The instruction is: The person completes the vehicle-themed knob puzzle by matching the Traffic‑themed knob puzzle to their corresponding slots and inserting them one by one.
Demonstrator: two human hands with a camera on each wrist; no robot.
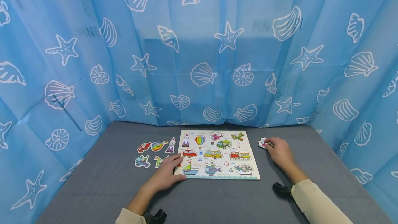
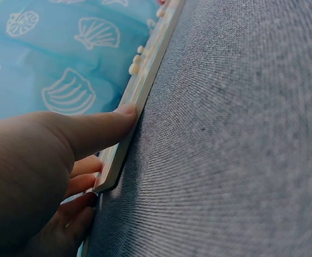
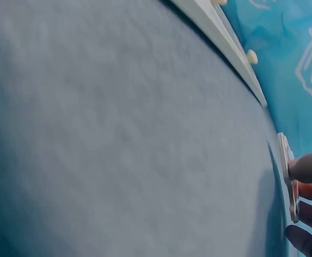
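A wooden puzzle board [image 1: 228, 150] with printed vehicles and knobs lies flat on the grey table. My left hand [image 1: 166, 173] holds the board's near left corner; the left wrist view shows the thumb [image 2: 105, 128] on the front edge and fingers at the side. To the board's right, my right hand [image 1: 281, 153] pinches a small white-edged puzzle piece [image 1: 262, 143] with pink on it. In the right wrist view this puzzle piece [image 3: 288, 176] stands on edge between thumb and fingers, beside its shadow. Its printed picture is mostly covered.
Left of the board lie loose pieces: a red car [image 1: 144, 147], a balloon [image 1: 159, 146], a rocket [image 1: 170, 145], a submarine [image 1: 142, 161] and a sailboat [image 1: 158, 161], partly hidden by my left hand. A blue shell-patterned curtain [image 1: 192, 89] surrounds the table's back and sides.
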